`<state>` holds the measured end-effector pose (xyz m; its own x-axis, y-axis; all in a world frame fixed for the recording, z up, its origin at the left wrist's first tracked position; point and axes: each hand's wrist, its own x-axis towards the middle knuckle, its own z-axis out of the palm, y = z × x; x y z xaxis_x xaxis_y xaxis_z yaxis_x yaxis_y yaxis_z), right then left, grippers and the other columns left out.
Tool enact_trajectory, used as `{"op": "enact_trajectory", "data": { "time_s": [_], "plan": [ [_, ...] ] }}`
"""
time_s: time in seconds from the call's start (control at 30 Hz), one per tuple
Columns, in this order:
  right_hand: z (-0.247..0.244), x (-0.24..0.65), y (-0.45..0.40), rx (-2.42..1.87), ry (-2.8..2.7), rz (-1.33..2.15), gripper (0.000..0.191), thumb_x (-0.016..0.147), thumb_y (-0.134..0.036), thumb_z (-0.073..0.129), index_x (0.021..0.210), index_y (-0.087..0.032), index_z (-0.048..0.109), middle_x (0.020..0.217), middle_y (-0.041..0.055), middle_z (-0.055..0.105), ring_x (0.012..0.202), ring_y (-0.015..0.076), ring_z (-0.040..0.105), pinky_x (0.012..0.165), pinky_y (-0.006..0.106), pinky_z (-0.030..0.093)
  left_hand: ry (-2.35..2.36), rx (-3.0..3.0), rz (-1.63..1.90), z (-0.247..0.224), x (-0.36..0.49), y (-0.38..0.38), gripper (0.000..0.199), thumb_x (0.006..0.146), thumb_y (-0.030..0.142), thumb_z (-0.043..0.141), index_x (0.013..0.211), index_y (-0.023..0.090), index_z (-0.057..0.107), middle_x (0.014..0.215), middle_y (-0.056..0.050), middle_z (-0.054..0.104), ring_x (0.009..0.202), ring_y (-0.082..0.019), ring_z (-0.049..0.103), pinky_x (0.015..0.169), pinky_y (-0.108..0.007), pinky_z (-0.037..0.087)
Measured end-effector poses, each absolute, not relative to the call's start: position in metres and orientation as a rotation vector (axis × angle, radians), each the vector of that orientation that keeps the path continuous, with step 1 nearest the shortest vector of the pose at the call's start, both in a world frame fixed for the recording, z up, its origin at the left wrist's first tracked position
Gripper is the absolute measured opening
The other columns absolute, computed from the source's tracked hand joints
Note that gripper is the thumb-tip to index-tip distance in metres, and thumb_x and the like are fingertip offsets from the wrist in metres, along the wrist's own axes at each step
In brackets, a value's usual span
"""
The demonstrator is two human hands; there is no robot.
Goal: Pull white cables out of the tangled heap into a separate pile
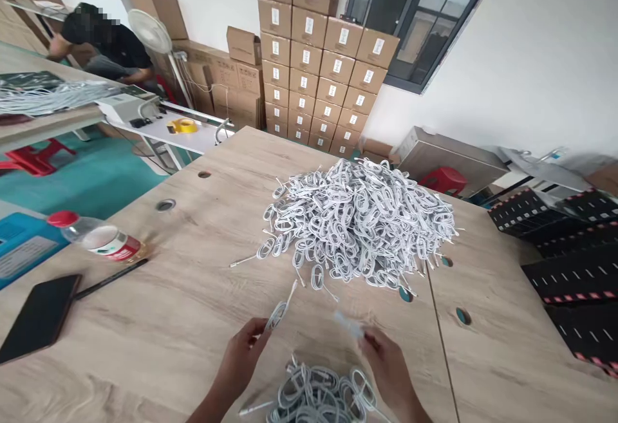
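Note:
My left hand [245, 350] pinches a coiled white cable [277, 315] between thumb and fingers, its plug end pointing up and away. To the right, my right hand [383, 358] is closed on a pale flat strip [348, 324], too smeared by motion to tell its kind. Beyond both hands lies a large heap of coiled white cables [360, 223] on the wooden table [207, 281]. Close to my body, between my forearms, sits a smaller pile of coiled cables [321, 394], partly cut off by the lower edge of the view.
At left are a phone [38, 317], a black cord [113, 278], a tipped bottle [99, 239] and a blue box [29, 249]. Black racks [574, 275] stand at right. Stacked cartons [309, 56] line the wall. A person [106, 46] sits bent over at far left.

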<state>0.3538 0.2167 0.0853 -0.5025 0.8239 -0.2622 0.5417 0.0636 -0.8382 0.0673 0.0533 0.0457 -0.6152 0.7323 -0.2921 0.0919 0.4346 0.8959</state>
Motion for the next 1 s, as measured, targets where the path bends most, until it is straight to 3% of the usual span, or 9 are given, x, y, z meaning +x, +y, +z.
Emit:
{"op": "enact_trajectory", "data": {
  "time_s": [0.07, 0.17, 0.23, 0.33, 0.47, 0.6, 0.73, 0.83, 1.0],
  "plan": [
    [0.077, 0.382, 0.192, -1.197, -2.205, 1.649, 0.034, 0.088, -0.056, 0.061, 0.09, -0.027, 0.077, 0.083, 0.0058, 0.073, 0.073, 0.0218, 0.065, 0.069, 0.03, 0.052, 2.034, 0.834, 1.092, 0.041, 0.075, 0.039, 0.038, 0.081, 0.063, 0.061, 0.096, 0.031, 0.076, 0.098, -0.004, 0.079, 0.08, -0.023, 0.07, 0.071, -0.032, 0.058],
    [0.062, 0.405, 0.191, -0.973, -2.389, 1.815, 0.027, 0.084, -0.048, 0.065, 0.098, -0.029, 0.079, 0.092, 0.0059, 0.076, 0.076, 0.0214, 0.068, 0.071, 0.03, 0.054, 1.89, 1.154, 0.971, 0.022, 0.085, 0.011, 0.032, 0.087, 0.056, 0.06, 0.107, 0.039, 0.077, 0.121, -0.003, 0.076, 0.111, -0.027, 0.07, 0.099, -0.036, 0.058],
    [0.056, 0.406, 0.221, -1.163, -2.373, 1.581, 0.029, 0.084, -0.04, 0.062, 0.106, -0.027, 0.077, 0.1, 0.0077, 0.076, 0.087, 0.024, 0.071, 0.078, 0.033, 0.056, 1.704, 1.297, 0.91, 0.006, 0.089, -0.001, 0.04, 0.087, 0.055, 0.062, 0.124, 0.043, 0.071, 0.142, -0.001, 0.066, 0.133, -0.028, 0.059, 0.114, -0.039, 0.048],
    [0.055, 0.388, 0.291, -1.567, -2.28, 0.982, 0.04, 0.083, -0.025, 0.056, 0.12, -0.022, 0.071, 0.122, 0.0123, 0.07, 0.116, 0.0284, 0.065, 0.103, 0.041, 0.051, 1.542, 1.33, 0.816, -0.015, 0.099, 0.004, 0.067, 0.086, 0.059, 0.063, 0.149, 0.045, 0.048, 0.16, -0.001, 0.047, 0.146, -0.03, 0.046, 0.12, -0.045, 0.042],
    [0.06, 0.35, 0.362, -1.832, -2.394, 0.566, 0.059, 0.082, -0.011, 0.054, 0.14, -0.021, 0.057, 0.149, 0.0129, 0.054, 0.141, 0.0298, 0.045, 0.114, 0.042, 0.039, 1.506, 1.487, 0.662, -0.033, 0.122, 0.035, 0.075, 0.078, 0.069, 0.068, 0.147, 0.044, 0.052, 0.156, -0.005, 0.053, 0.146, -0.036, 0.044, 0.121, -0.055, 0.038],
    [0.054, 0.334, 0.385, -1.951, -2.383, 0.492, 0.054, 0.075, -0.006, 0.059, 0.125, -0.023, 0.063, 0.129, 0.0131, 0.065, 0.129, 0.0316, 0.053, 0.103, 0.041, 0.042, 1.37, 1.576, 0.525, -0.041, 0.136, 0.052, 0.06, 0.079, 0.069, 0.066, 0.135, 0.046, 0.064, 0.147, -0.004, 0.062, 0.138, -0.036, 0.054, 0.116, -0.054, 0.045],
    [0.042, 0.357, 0.379, -1.825, -1.952, 1.157, 0.044, 0.063, -0.014, 0.066, 0.107, -0.02, 0.063, 0.099, 0.0064, 0.067, 0.102, 0.0279, 0.062, 0.09, 0.039, 0.047, 1.321, 1.596, 0.6, -0.038, 0.138, 0.039, 0.071, 0.076, 0.072, 0.068, 0.142, 0.048, 0.057, 0.151, -0.003, 0.057, 0.14, -0.036, 0.053, 0.119, -0.052, 0.042],
    [0.038, 0.386, 0.36, -1.733, -1.755, 1.504, 0.033, 0.068, -0.027, 0.06, 0.1, -0.018, 0.063, 0.077, 0.0003, 0.062, 0.077, 0.0222, 0.064, 0.074, 0.035, 0.052, 1.516, 1.478, 0.765, -0.025, 0.134, 0.028, 0.081, 0.076, 0.074, 0.066, 0.149, 0.047, 0.047, 0.156, -0.002, 0.053, 0.143, -0.036, 0.048, 0.121, -0.053, 0.039],
    [0.041, 0.414, 0.337, -1.595, -1.541, 1.723, 0.043, 0.071, -0.037, 0.055, 0.11, -0.02, 0.061, 0.076, -0.0016, 0.061, 0.071, 0.0185, 0.064, 0.072, 0.033, 0.055, 1.795, 1.312, 0.753, 0.001, 0.09, 0.055, 0.06, 0.086, 0.065, 0.057, 0.14, 0.04, 0.06, 0.158, -0.002, 0.05, 0.146, -0.029, 0.045, 0.122, -0.047, 0.038]
  ]
}}
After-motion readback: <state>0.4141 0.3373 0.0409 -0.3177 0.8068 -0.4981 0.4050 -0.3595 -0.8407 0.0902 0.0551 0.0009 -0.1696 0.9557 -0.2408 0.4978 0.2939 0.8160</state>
